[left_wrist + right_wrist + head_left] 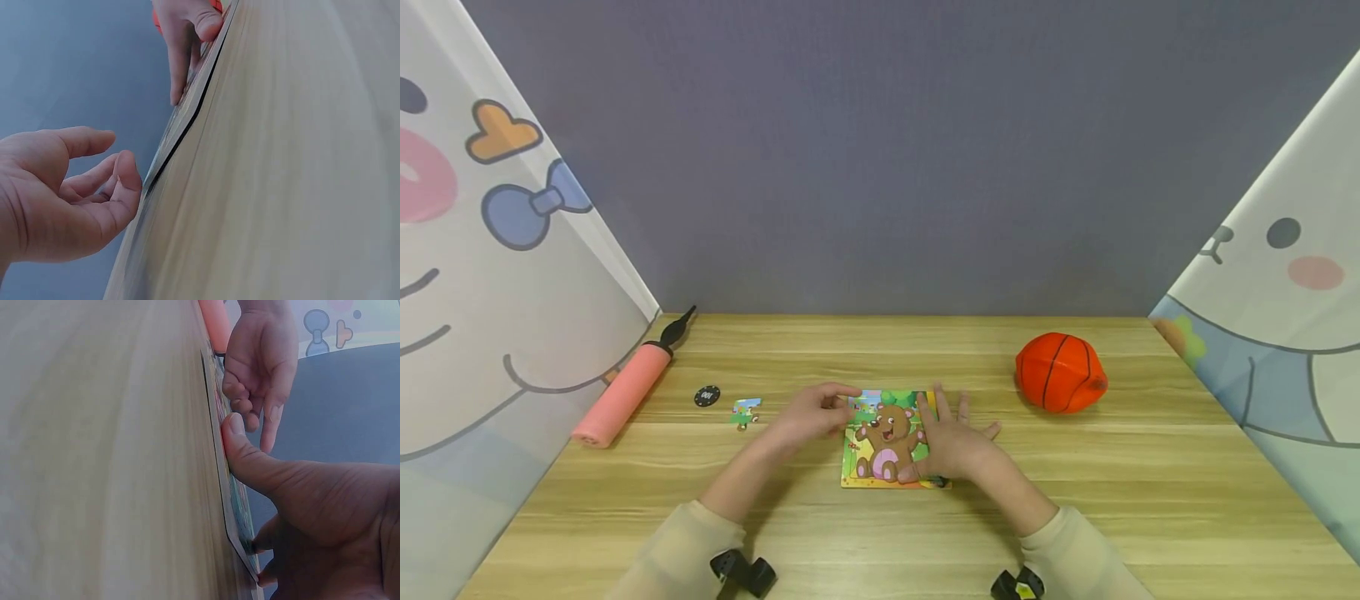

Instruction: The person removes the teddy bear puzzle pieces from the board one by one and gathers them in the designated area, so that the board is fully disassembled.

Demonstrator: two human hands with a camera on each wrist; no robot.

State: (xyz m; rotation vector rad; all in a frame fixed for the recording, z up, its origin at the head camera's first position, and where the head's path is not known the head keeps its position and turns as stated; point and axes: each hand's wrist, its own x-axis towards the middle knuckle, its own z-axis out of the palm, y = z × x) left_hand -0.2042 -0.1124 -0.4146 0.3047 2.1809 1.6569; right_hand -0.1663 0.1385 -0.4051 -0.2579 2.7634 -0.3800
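A square jigsaw puzzle with a brown bear lies flat on the wooden table. My right hand rests across its right side with the fingers spread, the thumb lying on the picture near the bear's foot. At the upper left corner of the puzzle is my left hand, its fingers loosely bent and fingertips right at the edge. In the left wrist view a gap shows between the thumb and fingers of the left hand, with nothing held. A loose puzzle piece sits left of the left hand.
A black poker chip lies beyond the loose piece. At the far left is a pink hand pump with a black nozzle. A dented red ball stands at the right. A grey panel rises behind the table.
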